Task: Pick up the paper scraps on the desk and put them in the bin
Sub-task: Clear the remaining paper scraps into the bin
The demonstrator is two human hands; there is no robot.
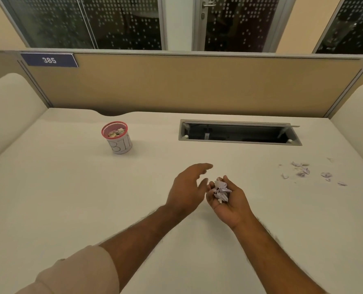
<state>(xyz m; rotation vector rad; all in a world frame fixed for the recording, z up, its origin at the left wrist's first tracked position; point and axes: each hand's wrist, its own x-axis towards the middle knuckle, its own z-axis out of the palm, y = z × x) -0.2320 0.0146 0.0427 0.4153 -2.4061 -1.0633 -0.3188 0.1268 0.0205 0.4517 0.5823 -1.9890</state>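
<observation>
Showing the carrying step of the clean-up: the right hand (229,200), palm up, has its fingers (226,179) curled loosely around a crumpled wad of pale lilac paper scraps (221,190), while the left hand (187,187) hovers just beside it with fingers (204,166) straight and relaxed, holding nothing. The wad sits in the cupped palm rather than in a tight pinch, so small bits could spill if the hand tips. The target, a small white cylindrical bin with a red mesh rim (116,137), stands on the pale cream bench (70,198) well apart from both hands, beyond and to the left of the left fingers; it already contains some scraps. The next move, by this reading, calls for carrying the handful across to the bin and tipping it in over the narrow mouth. The job is only partly done: a scatter of loose lilac paper scraps (303,170) remains on the bench, well to the right of the right fingers. Beyond the right fingers lies an open rectangular cable hatch with a grey metal frame (240,132), into which stray scraps could fall. Nothing stands on the path to the bin.
</observation>
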